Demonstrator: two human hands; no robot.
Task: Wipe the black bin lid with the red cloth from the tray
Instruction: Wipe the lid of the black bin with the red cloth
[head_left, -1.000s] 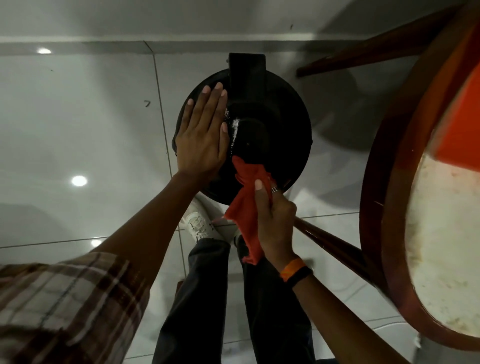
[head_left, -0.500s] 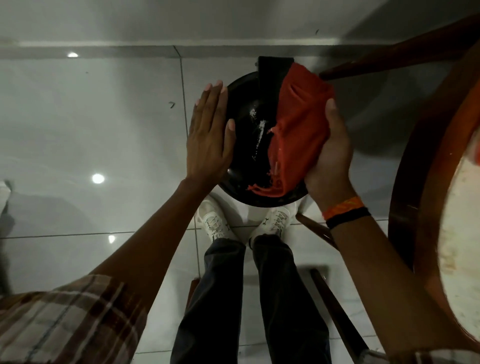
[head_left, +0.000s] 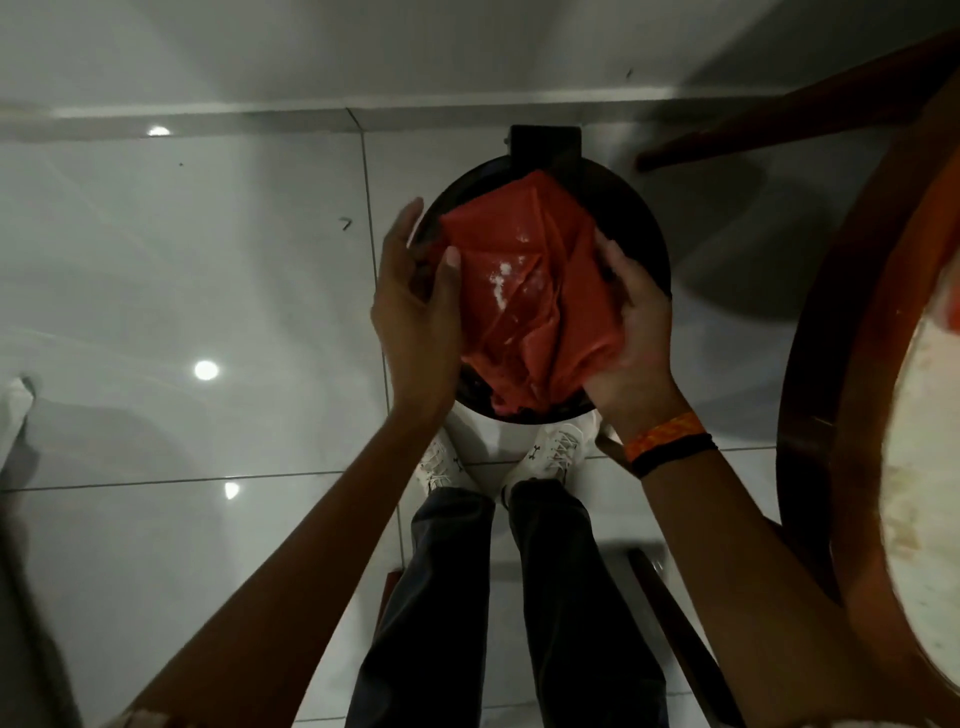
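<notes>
The left hand (head_left: 415, 317) has left the black bin lid (head_left: 641, 228) and joined the right hand (head_left: 636, 332); both grips now pinch the spread red cloth (head_left: 524, 296), beside the table (head_left: 831, 415).

Your red cloth (head_left: 530, 291) carries pale white smudges and covers the glossy black bin lid (head_left: 641, 228). You wear an orange patterned wristband (head_left: 665, 434) beside a black one (head_left: 680, 454), dark trousers (head_left: 519, 597) and white shoes (head_left: 550, 457), on glossy white floor tiles (head_left: 182, 260).
</notes>
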